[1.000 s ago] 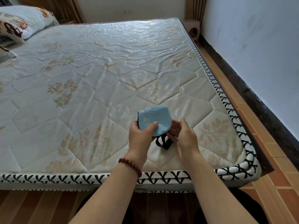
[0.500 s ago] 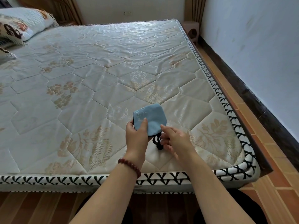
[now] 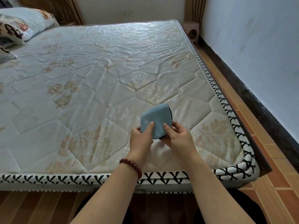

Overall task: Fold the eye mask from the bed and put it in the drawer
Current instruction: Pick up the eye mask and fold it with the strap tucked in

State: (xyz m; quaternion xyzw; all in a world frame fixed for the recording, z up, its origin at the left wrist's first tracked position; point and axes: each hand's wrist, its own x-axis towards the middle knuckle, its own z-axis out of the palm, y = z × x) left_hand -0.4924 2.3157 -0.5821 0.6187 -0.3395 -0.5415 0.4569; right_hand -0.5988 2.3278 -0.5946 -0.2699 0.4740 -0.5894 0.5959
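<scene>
The light blue eye mask point(image 3: 157, 118) is folded in half into a rounded shape and held just above the near right part of the mattress point(image 3: 90, 81). My left hand point(image 3: 142, 138) pinches its lower left side, thumb on top. My right hand point(image 3: 177, 136) grips its lower right side, thumb pressed on the blue fabric. A bit of the black strap shows under the mask between my hands; the rest is hidden. No drawer is in view.
A patterned pillow point(image 3: 21, 25) lies at the bed's far left. The wooden bed frame point(image 3: 239, 117) runs along the right, with tiled floor point(image 3: 281, 180) and a white wall point(image 3: 258, 54) beyond. A small wooden block point(image 3: 192, 32) stands at the far corner.
The dangling black strap has been tucked up under the mask. My right hand moved from below the strap onto the mask's right side, so both hands now hold it.
</scene>
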